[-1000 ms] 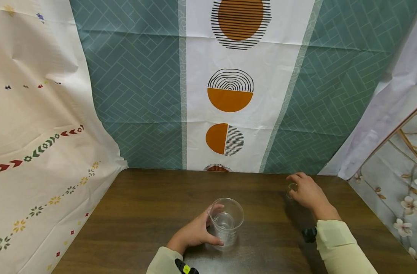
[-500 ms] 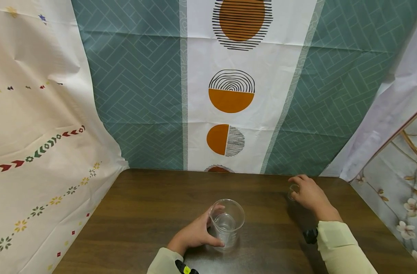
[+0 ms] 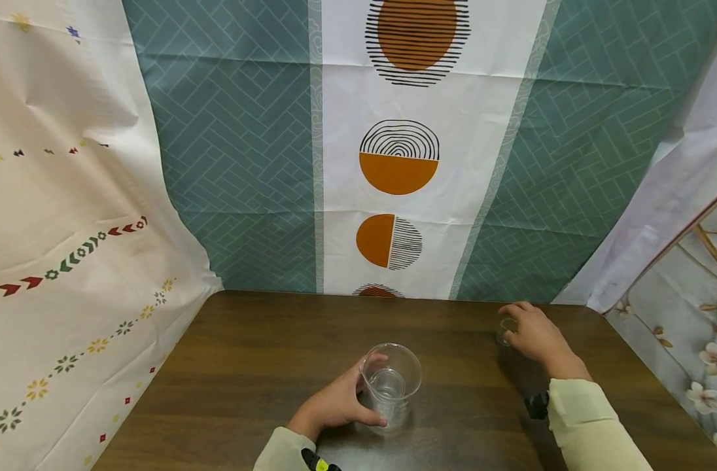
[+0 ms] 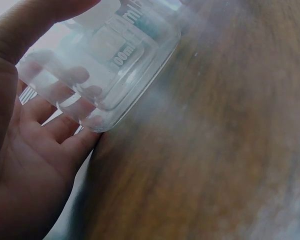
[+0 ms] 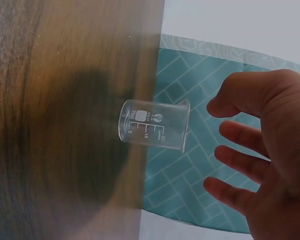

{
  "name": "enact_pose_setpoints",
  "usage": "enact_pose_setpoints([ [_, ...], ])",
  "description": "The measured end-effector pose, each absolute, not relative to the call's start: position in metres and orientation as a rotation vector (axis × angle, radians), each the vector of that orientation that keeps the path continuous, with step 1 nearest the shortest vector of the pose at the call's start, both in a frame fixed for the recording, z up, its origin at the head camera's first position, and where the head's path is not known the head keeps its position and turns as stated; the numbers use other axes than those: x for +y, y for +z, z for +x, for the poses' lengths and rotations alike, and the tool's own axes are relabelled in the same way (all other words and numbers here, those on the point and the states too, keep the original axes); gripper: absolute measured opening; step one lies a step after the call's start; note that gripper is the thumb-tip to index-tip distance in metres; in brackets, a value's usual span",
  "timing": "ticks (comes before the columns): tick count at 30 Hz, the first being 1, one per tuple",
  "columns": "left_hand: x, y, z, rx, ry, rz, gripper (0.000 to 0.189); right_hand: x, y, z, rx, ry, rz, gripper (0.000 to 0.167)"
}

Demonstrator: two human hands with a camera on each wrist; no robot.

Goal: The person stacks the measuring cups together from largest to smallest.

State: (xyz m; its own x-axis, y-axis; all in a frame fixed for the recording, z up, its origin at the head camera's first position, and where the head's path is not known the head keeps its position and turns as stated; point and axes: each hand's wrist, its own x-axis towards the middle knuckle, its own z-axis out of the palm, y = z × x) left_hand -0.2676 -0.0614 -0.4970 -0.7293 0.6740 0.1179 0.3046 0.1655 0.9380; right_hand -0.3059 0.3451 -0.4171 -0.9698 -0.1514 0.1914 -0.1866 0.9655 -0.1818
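Near the front middle of the table, a large clear beaker [image 3: 402, 411] stands upright in the head view. My left hand [image 3: 335, 404] grips it from the left, thumb on the near side and fingers round the far side. A smaller clear vessel [image 3: 387, 379] shows nested inside. Printed "100ml" marks appear on the clear wall [image 4: 145, 67] in the left wrist view. Toward the back right, a small 25 ml beaker [image 5: 154, 125] is upright on the table. Beside its rim, my right hand [image 5: 282, 145] hovers with relaxed, spread fingers, a gap between them and the glass.
The brown wooden table [image 3: 264, 353] ends at a teal and white patterned curtain [image 3: 241, 196] behind. A cream cloth [image 3: 99, 294] hangs on the left side, and a floral panel [image 3: 688, 340] borders the right.
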Motion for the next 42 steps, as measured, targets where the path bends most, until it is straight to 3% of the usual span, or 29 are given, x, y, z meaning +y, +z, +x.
enact_pose_setpoints([
  [42, -0.061, -0.497, -0.268, 2.038, 1.624, 0.945, 0.092, 0.353, -0.430, -0.320, -3.014, 0.327, 0.291, 0.042],
])
